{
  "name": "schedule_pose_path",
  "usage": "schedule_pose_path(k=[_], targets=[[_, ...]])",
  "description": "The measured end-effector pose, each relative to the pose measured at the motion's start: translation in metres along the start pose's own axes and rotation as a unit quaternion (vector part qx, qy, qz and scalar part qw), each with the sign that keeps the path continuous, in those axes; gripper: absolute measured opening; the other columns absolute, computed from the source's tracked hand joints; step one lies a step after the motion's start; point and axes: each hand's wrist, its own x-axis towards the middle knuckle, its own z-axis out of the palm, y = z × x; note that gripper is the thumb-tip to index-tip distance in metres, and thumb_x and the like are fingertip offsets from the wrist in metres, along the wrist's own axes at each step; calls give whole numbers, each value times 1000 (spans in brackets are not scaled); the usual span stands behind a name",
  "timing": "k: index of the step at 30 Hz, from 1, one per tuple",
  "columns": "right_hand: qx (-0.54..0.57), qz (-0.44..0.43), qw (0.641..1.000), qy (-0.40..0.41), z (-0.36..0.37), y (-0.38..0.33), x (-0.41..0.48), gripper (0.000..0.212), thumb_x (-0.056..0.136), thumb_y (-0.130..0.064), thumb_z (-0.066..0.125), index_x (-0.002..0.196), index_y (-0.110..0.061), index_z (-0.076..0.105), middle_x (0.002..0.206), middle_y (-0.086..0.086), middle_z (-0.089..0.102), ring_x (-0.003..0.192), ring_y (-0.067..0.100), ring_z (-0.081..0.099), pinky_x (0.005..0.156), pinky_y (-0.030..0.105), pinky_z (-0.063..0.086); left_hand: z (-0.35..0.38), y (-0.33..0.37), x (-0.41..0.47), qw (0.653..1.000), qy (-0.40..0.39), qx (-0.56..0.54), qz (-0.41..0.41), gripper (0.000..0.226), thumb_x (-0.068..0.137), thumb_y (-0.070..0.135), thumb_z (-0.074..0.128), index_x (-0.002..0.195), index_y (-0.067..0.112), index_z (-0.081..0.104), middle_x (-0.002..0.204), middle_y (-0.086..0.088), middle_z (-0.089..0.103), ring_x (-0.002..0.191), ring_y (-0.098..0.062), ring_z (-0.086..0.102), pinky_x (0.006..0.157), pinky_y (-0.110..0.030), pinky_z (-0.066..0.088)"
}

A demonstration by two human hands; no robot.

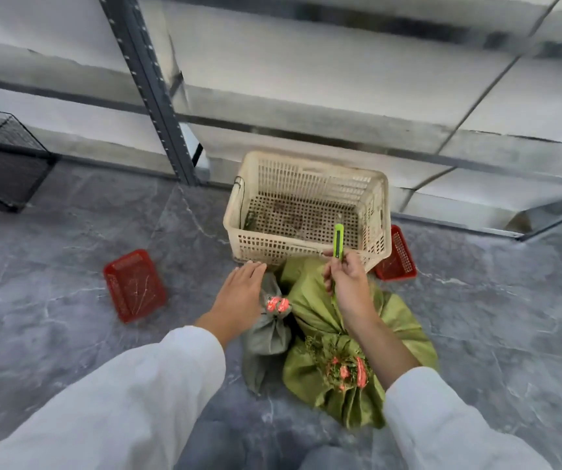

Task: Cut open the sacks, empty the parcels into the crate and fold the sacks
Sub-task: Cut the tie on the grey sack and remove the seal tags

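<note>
One cream crate [272,247], no parcels in it yet, stands just beyond the right hand [347,283]. Under that hand lies the bigger green sack [310,310]; under the left hand [238,293] lies the smaller grey sack [267,337]. Both are tied shut. The left hand is flat and holds nothing, and the right grips a green utility knife [338,240]. Cutting seems not yet begun; next the blade must come down to a tied neck.
</note>
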Motion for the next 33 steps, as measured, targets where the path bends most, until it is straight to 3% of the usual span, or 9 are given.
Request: schedule_pose_path(k=[4,10,13,15,19,21,25,28,33], targets=[[-13,5,1000,-8,6,96,28,20,104,-14,34,96,-19,52,65,-2,44,52,10,37,48,25,30,109,-24,21,997,-35,-52,-55,82,86,21,64,151,11,16,158,-6,19,147,-21,15,120,-31,13],[27,20,999,-39,33,243,87,33,104,-34,33,100,-8,53,56,1,34,46,14,33,44,29,33,241,-59,82,969,34,-230,-81,100,65,29,86,146,10,31,148,-10,37,138,-24,33,116,-36,27],[62,-5,996,-57,53,295,120,29,105,-30,35,99,-9,54,51,1,34,40,15,36,44,30,39,274,-79,119,935,99,-341,-29,59,52,29,86,108,26,67,107,1,69,104,-13,63,93,-38,51],[106,-17,992,-64,65,316,141,26,105,-25,35,100,-6,52,50,2,36,37,17,40,41,29,44,291,-95,139,912,121,-390,-28,43,50,34,82,91,35,70,92,9,73,88,-5,67,84,-31,55],[168,-72,974,-135,73,341,162,24,103,-15,37,94,-4,56,64,6,45,47,17,55,37,25,47,303,-117,177,870,187,-452,-53,30,71,22,83,99,19,73,89,8,71,64,23,54,66,-4,47],[175,-79,963,-188,70,355,161,25,101,-14,39,100,1,59,65,7,42,45,16,47,35,20,39,295,-119,186,860,182,-474,-39,20,74,20,81,92,19,72,83,10,70,60,18,57,61,-4,47],[150,-23,956,-251,64,375,147,30,99,-27,40,112,-3,52,59,7,33,40,16,31,36,20,35,292,-124,176,795,148,-580,-97,18,73,33,81,81,18,75,78,3,76,66,-12,63,57,-27,48],[100,-1,961,-259,63,379,136,25,99,-26,41,106,-3,50,55,8,30,36,17,29,36,25,42,294,-127,163,753,137,-627,-144,21,73,34,80,83,17,75,78,3,76,63,-13,64,52,-24,46],[75,-2,956,-284,59,391,130,22,99,-28,46,101,-7,50,51,10,30,33,17,33,39,30,48,299,-119,161,740,118,-653,-110,17,76,30,77,84,16,74,83,-1,77,64,-12,63,46,-19,42]])
